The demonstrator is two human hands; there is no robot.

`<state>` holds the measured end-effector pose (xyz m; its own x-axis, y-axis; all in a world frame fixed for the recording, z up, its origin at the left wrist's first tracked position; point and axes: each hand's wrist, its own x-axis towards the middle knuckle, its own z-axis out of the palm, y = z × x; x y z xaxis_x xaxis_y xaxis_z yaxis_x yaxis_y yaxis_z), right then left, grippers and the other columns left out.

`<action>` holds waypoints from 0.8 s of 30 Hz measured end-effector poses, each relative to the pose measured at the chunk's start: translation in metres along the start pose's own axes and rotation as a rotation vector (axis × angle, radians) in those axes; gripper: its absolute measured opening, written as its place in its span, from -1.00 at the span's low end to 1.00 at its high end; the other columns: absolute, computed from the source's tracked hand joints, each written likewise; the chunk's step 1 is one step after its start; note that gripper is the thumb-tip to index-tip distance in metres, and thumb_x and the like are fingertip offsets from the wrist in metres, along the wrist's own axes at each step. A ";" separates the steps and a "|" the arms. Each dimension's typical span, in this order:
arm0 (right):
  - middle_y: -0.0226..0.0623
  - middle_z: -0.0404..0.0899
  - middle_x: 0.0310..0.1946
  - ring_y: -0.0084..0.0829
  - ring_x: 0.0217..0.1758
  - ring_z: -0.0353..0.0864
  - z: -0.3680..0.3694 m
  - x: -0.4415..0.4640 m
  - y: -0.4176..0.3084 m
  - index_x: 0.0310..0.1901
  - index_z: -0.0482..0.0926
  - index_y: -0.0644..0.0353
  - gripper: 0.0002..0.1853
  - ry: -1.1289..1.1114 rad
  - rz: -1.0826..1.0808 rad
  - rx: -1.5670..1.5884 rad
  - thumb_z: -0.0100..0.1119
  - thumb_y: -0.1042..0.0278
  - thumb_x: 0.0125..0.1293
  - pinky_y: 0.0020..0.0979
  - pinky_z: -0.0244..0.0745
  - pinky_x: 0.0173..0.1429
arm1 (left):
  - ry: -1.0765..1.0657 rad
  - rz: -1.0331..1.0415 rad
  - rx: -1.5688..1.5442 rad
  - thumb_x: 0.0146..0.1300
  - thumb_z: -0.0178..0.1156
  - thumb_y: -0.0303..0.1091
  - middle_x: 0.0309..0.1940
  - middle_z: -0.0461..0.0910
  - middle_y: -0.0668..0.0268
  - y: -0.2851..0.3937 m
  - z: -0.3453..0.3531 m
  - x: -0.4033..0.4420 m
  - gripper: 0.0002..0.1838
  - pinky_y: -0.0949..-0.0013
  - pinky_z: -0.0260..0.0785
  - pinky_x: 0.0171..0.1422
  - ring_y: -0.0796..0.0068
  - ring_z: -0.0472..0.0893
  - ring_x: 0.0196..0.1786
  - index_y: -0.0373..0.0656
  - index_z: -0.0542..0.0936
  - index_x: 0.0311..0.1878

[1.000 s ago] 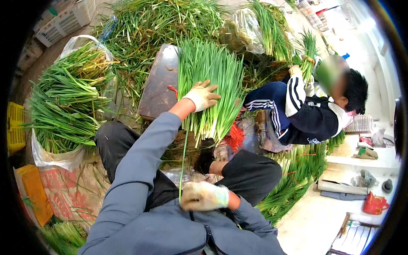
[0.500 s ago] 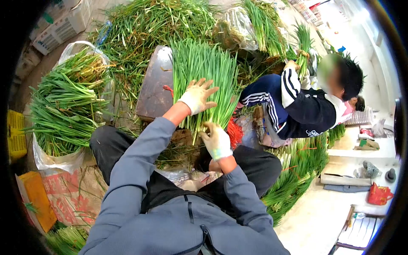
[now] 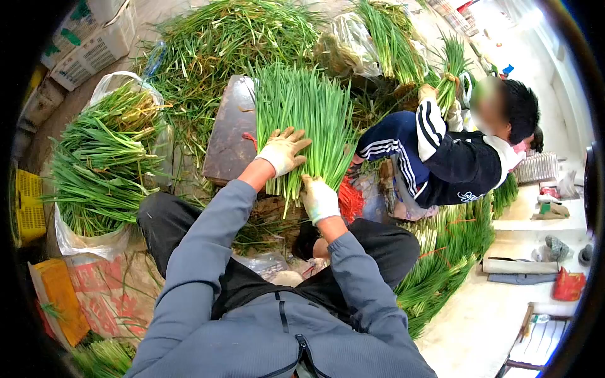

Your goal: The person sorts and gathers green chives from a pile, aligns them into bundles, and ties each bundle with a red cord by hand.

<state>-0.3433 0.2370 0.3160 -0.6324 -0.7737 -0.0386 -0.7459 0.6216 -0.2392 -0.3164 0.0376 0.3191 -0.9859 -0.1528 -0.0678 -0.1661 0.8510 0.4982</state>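
A thick sheaf of garlic chives lies spread on a dark low bench in front of me, stem ends towards me. My left hand, in a pale glove, rests on the lower left of the sheaf with its fingers apart. At the stem ends, my right hand, also gloved, closes on some chives; part of its fingers is hidden. Beside it hangs a bunch of red ties. A red strip lies on the bench.
At left stands a white bag of chives; behind lies a loose heap. A co-worker sits at right holding a bundle, near rows of tied chives. Crates and a yellow basket are at left.
My left hand has slid down and left over the chives. My right hand has turned and its fingers have moved in against the stem ends. The co-worker's bundle has shifted slightly.
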 end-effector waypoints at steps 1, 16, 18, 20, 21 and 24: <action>-0.11 0.67 -0.19 -0.01 -0.14 0.68 0.006 0.003 0.002 0.02 0.65 0.07 -0.68 -0.036 0.015 -0.094 0.31 0.27 0.21 -0.13 0.61 -0.06 | -0.006 0.002 0.000 0.41 0.15 0.03 0.62 0.14 0.26 0.000 0.001 0.001 -0.35 -0.03 -0.19 0.70 0.10 0.07 0.65 0.19 0.34 0.53; -0.17 0.72 0.02 -0.26 0.00 0.73 -0.071 -0.074 -0.005 -0.15 0.68 0.21 -0.80 -0.017 0.118 0.828 0.32 0.33 0.25 -0.29 0.60 0.08 | -0.034 -0.015 -0.004 0.42 0.12 0.04 0.62 0.13 0.29 0.001 0.003 0.004 -0.39 -0.05 -0.20 0.70 0.16 0.03 0.67 0.25 0.36 0.51; -0.13 0.72 -0.14 -0.13 -0.11 0.73 -0.051 -0.065 0.009 -0.16 0.66 0.18 -0.81 0.040 0.253 0.673 0.28 0.29 0.25 -0.23 0.60 0.02 | -0.034 -0.022 -0.001 0.42 0.12 0.03 0.62 0.13 0.30 0.003 0.000 0.002 -0.39 -0.05 -0.19 0.70 0.16 0.03 0.67 0.25 0.37 0.51; -0.09 0.68 -0.24 -0.03 -0.16 0.70 -0.047 -0.057 0.011 -0.19 0.63 0.17 -0.83 0.096 0.183 0.505 0.27 0.32 0.23 -0.16 0.59 -0.02 | -0.030 -0.029 0.001 0.41 0.13 0.03 0.62 0.13 0.30 0.005 -0.001 0.003 -0.39 -0.06 -0.18 0.70 0.16 0.03 0.67 0.26 0.37 0.51; -0.08 0.66 -0.28 0.01 -0.18 0.68 -0.041 -0.052 0.010 -0.20 0.62 0.18 -0.84 0.125 0.116 0.456 0.26 0.35 0.21 -0.12 0.59 -0.05 | -0.023 -0.032 0.001 0.40 0.15 0.02 0.62 0.14 0.28 0.005 0.000 0.004 -0.39 -0.06 -0.17 0.70 0.13 0.05 0.66 0.24 0.38 0.50; -0.03 0.67 -0.24 0.01 -0.16 0.68 -0.032 -0.034 -0.002 -0.18 0.65 0.17 -0.85 0.056 -0.093 0.227 0.26 0.42 0.22 -0.14 0.60 -0.04 | -0.020 -0.045 0.014 0.38 0.18 0.01 0.62 0.14 0.27 0.007 0.002 0.005 -0.39 -0.07 -0.15 0.69 0.10 0.07 0.65 0.22 0.40 0.49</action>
<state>-0.3264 0.2658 0.3486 -0.5782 -0.8146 0.0459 -0.7396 0.4996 -0.4510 -0.3222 0.0437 0.3202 -0.9777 -0.1808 -0.1068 -0.2099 0.8504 0.4824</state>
